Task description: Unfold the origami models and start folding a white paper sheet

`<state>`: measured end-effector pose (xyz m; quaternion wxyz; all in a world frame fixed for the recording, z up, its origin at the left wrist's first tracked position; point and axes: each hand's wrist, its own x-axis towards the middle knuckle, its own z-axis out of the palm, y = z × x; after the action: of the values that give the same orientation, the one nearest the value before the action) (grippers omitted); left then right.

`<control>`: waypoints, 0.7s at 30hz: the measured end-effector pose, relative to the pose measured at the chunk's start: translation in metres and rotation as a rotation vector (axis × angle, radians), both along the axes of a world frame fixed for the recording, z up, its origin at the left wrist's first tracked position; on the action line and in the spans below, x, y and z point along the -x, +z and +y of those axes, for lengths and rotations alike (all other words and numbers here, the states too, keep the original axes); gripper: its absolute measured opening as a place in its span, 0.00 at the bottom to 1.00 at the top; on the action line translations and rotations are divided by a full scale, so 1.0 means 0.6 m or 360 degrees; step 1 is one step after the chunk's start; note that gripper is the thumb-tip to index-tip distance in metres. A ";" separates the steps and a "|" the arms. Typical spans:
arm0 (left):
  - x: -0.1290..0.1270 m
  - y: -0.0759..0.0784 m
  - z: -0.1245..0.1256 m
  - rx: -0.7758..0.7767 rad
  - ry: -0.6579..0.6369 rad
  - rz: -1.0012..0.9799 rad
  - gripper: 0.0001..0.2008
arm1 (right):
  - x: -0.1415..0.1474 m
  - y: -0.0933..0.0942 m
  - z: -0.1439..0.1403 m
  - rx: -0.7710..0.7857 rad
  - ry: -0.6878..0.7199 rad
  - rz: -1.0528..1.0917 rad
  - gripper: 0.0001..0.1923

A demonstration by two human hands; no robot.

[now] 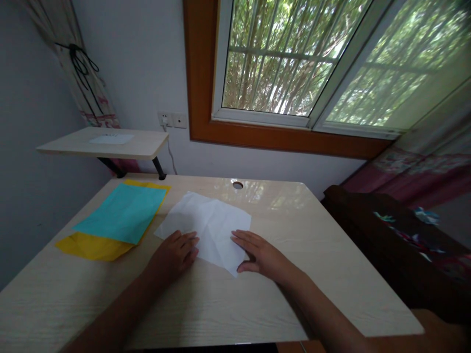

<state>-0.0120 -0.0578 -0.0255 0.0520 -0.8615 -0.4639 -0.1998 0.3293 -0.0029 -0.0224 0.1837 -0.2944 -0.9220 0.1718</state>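
Note:
A white sheet of paper [209, 220] with fold creases lies on the desk in front of me, its near corner pointing towards me. My left hand [176, 255] rests on the paper's near left edge, palm down, fingers slightly bent and touching the sheet. On the right edge, my right hand [257, 252] lies with its fingers stretched over the paper and its thumb apart, close to the near corner. Neither hand lifts the sheet. The undersides of both hands are hidden.
Left of the paper, a turquoise sheet [121, 211] lies on yellow sheets [93, 246]. A raised shelf [73, 142] holding a white slip [112, 139] stands at the back left. The desk [324, 274] has a cable hole [238, 185] near its back edge, below the window.

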 end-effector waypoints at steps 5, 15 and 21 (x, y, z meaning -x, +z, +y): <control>0.001 0.013 -0.002 0.0073 -0.0114 -0.0022 0.20 | -0.007 0.009 0.020 0.0180 0.0020 -0.0058 0.53; 0.003 0.001 0.000 0.0016 -0.0204 -0.0002 0.17 | -0.007 0.018 0.016 0.0339 0.0057 -0.0127 0.60; -0.005 0.013 0.004 -0.0279 -0.0196 -0.0092 0.09 | -0.007 0.006 0.016 0.0283 0.0044 -0.0084 0.61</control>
<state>-0.0091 -0.0552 -0.0180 0.1015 -0.8744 -0.3921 -0.2671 0.3334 0.0070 -0.0189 0.1301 -0.3013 -0.9115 0.2477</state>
